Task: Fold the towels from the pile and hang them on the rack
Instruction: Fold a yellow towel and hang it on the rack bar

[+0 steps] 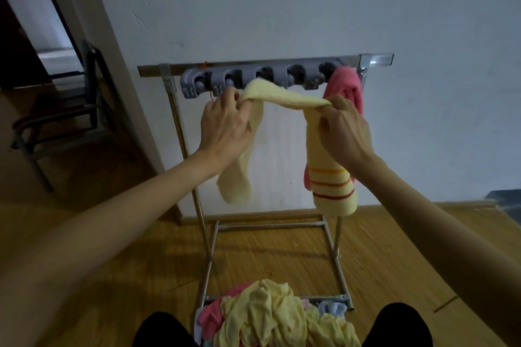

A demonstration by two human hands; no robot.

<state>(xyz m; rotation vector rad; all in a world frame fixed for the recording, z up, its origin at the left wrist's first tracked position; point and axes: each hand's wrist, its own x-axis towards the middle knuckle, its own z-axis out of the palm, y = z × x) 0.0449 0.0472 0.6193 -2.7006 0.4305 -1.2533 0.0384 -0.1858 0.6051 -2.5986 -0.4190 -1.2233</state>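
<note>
A pale yellow towel (284,98) with orange stripes near one end is stretched between my hands just in front of the rack. My left hand (224,127) grips its left part, and my right hand (345,129) grips its right part; both ends hang down. The metal rack (375,60) stands against the wall with a grey clip bar (248,77) under its top rail. A pink towel (345,84) hangs at the bar's right end. The pile of yellow, pink and blue towels (270,315) lies on the floor at the rack's base, between my knees.
A white wall is right behind the rack. A dark chair (70,110) stands at the left beside a doorway (31,22). Wooden floor (282,256) spreads around the rack's base bars. A dark object (504,200) sits at the far right by the wall.
</note>
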